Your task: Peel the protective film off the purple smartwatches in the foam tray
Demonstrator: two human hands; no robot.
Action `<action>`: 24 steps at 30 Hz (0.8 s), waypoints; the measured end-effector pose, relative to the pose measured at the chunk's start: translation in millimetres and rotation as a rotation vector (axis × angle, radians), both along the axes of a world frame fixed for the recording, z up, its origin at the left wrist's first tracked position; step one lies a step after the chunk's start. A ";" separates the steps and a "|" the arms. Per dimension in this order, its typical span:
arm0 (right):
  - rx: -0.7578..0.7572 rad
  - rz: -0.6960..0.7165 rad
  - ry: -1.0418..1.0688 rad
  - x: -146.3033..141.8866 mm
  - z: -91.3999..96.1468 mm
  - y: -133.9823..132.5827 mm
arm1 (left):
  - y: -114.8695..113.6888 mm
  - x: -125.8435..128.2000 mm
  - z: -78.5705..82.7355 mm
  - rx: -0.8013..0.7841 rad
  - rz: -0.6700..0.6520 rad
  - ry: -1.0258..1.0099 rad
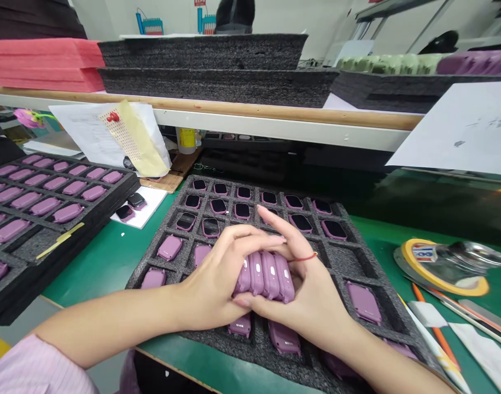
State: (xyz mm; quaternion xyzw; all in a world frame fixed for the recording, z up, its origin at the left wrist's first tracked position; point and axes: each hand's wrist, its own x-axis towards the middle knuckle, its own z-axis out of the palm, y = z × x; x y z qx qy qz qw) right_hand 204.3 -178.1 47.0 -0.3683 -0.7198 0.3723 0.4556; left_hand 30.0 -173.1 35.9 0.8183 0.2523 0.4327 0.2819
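Several purple smartwatch cases (265, 276) stand side by side in a row between my two hands. My left hand (211, 273) closes round the left end of the row, its fingers over the top. From the right, my right hand (312, 295) grips the other end, thumb underneath and index finger raised. Below lies a black foam tray (254, 353) with square pockets. Its far rows hold watches with dark screens, such as one watch (335, 230) at the right. Nearer pockets hold purple cases lying back side up, like this case (364, 302); my hands hide some pockets.
Another foam tray (12, 295) of purple cases is at the left. Two watches (136, 201) lie on white paper beside it. Yellow tape (410, 268), an orange pen (435, 328) and tools lie at the right. A shelf (275, 123) with foam stacks crosses the back.
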 end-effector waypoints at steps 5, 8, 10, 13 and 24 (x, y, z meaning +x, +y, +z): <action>0.234 -0.051 -0.036 3.8 -2.9 2.8 | -6.0 1.4 9.6 -0.523 -0.098 -0.133; 0.308 -0.018 -0.026 5.3 -3.7 6.6 | -3.3 2.2 17.1 -0.840 -0.208 -0.199; 0.344 0.018 -0.027 5.8 -4.3 9.1 | -0.4 3.3 20.4 -0.852 -0.233 -0.220; 0.374 0.041 -0.037 6.3 -4.9 11.2 | 1.7 4.7 22.6 -0.836 -0.254 -0.242; 0.398 0.055 -0.044 7.9 -3.7 12.7 | -3.7 3.2 19.4 -0.954 -0.277 -0.324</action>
